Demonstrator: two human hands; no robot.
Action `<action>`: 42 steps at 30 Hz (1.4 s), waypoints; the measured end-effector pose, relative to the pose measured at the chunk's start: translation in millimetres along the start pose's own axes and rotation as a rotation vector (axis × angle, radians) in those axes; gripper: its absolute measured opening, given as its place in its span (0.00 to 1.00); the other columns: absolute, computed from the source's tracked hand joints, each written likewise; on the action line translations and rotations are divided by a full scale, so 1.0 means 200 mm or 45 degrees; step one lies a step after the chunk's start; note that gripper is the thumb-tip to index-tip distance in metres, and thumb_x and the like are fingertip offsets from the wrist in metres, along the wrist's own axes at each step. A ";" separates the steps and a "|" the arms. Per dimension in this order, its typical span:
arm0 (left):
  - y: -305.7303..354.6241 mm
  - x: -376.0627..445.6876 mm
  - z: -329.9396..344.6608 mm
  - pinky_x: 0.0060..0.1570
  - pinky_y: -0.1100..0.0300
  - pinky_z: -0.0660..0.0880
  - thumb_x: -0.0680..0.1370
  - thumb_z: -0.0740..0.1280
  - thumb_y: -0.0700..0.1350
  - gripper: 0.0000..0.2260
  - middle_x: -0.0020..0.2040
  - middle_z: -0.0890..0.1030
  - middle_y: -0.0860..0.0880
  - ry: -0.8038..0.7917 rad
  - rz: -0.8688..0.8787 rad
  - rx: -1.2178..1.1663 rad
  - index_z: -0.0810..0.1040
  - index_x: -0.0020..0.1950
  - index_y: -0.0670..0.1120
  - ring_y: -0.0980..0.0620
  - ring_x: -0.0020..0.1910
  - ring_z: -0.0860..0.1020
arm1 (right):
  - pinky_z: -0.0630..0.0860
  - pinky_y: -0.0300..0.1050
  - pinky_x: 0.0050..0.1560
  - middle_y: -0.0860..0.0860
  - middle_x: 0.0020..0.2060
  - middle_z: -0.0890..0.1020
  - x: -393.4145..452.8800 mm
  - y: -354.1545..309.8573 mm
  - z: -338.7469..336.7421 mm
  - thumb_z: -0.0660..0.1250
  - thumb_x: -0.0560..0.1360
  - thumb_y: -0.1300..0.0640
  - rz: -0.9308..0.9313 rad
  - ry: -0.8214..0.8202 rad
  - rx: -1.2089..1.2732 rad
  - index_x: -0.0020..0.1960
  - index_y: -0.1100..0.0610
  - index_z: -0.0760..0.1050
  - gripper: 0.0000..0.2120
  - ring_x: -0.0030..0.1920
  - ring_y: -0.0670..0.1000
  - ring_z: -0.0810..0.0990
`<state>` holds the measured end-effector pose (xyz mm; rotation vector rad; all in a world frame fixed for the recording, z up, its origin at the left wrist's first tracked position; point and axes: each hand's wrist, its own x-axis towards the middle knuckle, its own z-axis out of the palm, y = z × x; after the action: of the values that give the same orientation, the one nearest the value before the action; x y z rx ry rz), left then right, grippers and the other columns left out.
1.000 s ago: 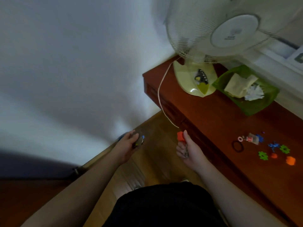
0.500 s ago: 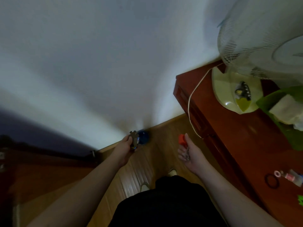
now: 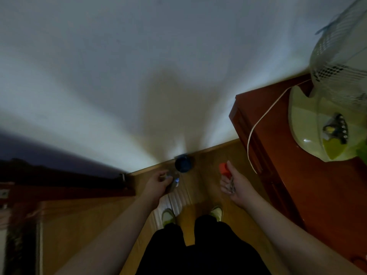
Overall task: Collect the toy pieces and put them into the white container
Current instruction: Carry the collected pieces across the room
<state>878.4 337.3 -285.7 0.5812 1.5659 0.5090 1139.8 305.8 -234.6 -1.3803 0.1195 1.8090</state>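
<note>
My right hand (image 3: 235, 185) is held out over the wooden floor, closed on an orange toy piece (image 3: 224, 169) at the thumb, with small greyish pieces in the palm. My left hand (image 3: 158, 183) is closed around a small grey toy piece (image 3: 174, 180) that sticks out past the fingers. A dark blue round object (image 3: 183, 164) lies on the floor against the wall, just beyond my left hand. No white container is in view.
A red-brown wooden cabinet (image 3: 309, 175) stands to the right, with a pale green fan (image 3: 327, 124) on it and a white cord (image 3: 256, 124) hanging over its edge. A white wall is ahead. Dark wooden furniture (image 3: 65, 187) sits at left. My feet (image 3: 168, 217) are on the floor below.
The view has swung left and down: the cabinet and fan slid to the right, and the loose toy pieces on the cabinet left the frame. Both hands keep their pieces.
</note>
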 end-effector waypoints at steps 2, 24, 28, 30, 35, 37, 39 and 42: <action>0.01 0.03 -0.01 0.51 0.48 0.80 0.76 0.70 0.40 0.17 0.59 0.77 0.40 -0.021 0.004 0.008 0.73 0.64 0.47 0.41 0.54 0.80 | 0.55 0.38 0.19 0.50 0.24 0.65 0.05 0.00 0.03 0.63 0.78 0.43 -0.002 0.042 -0.004 0.36 0.57 0.69 0.20 0.21 0.46 0.62; -0.44 1.03 0.08 0.47 0.59 0.77 0.79 0.65 0.39 0.06 0.46 0.82 0.46 -0.181 -0.027 0.041 0.79 0.54 0.43 0.46 0.50 0.81 | 0.57 0.37 0.22 0.50 0.26 0.66 0.77 0.43 -0.08 0.61 0.78 0.44 -0.155 0.244 0.123 0.45 0.57 0.70 0.15 0.25 0.47 0.62; -0.55 1.28 0.15 0.39 0.55 0.79 0.79 0.66 0.43 0.09 0.52 0.81 0.42 -0.170 -0.165 -0.018 0.76 0.59 0.44 0.45 0.48 0.81 | 0.59 0.36 0.22 0.49 0.26 0.65 0.96 0.41 -0.12 0.60 0.77 0.44 -0.187 0.214 0.030 0.44 0.57 0.70 0.16 0.25 0.46 0.62; -0.60 1.42 0.17 0.35 0.57 0.79 0.79 0.66 0.44 0.11 0.54 0.81 0.41 -0.164 -0.194 -0.003 0.74 0.61 0.45 0.45 0.47 0.82 | 0.61 0.36 0.22 0.49 0.25 0.65 1.06 0.41 -0.14 0.60 0.77 0.43 -0.203 0.198 0.028 0.41 0.57 0.69 0.17 0.24 0.46 0.63; -0.70 1.72 0.21 0.40 0.55 0.80 0.80 0.63 0.43 0.09 0.51 0.80 0.43 -0.086 -0.215 0.046 0.72 0.59 0.44 0.46 0.46 0.81 | 0.63 0.37 0.25 0.50 0.26 0.67 1.28 0.43 -0.20 0.60 0.76 0.41 -0.204 0.223 -0.106 0.38 0.57 0.69 0.20 0.27 0.47 0.64; -0.72 1.84 0.24 0.46 0.50 0.81 0.80 0.63 0.42 0.11 0.51 0.78 0.43 -0.032 -0.221 0.118 0.71 0.62 0.43 0.45 0.49 0.80 | 0.64 0.37 0.25 0.49 0.26 0.66 1.35 0.45 -0.22 0.61 0.75 0.40 -0.197 0.229 -0.120 0.38 0.56 0.69 0.19 0.27 0.47 0.64; -0.73 1.96 0.26 0.46 0.47 0.81 0.80 0.63 0.42 0.12 0.55 0.77 0.41 0.014 -0.249 0.195 0.70 0.64 0.42 0.44 0.51 0.80 | 0.66 0.36 0.25 0.49 0.26 0.67 1.39 0.45 -0.24 0.61 0.76 0.41 -0.203 0.254 -0.150 0.39 0.56 0.70 0.19 0.27 0.47 0.64; -0.72 2.08 0.29 0.34 0.56 0.82 0.80 0.63 0.43 0.13 0.57 0.78 0.39 0.031 -0.274 0.321 0.72 0.64 0.41 0.41 0.53 0.81 | 0.64 0.37 0.26 0.49 0.26 0.65 1.42 0.44 -0.26 0.60 0.76 0.42 -0.241 0.224 -0.147 0.41 0.56 0.70 0.17 0.27 0.47 0.63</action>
<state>909.1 489.5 -701.8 0.5888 1.7055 0.1572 1109.0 377.1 -526.5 -1.5764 -0.0239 1.5580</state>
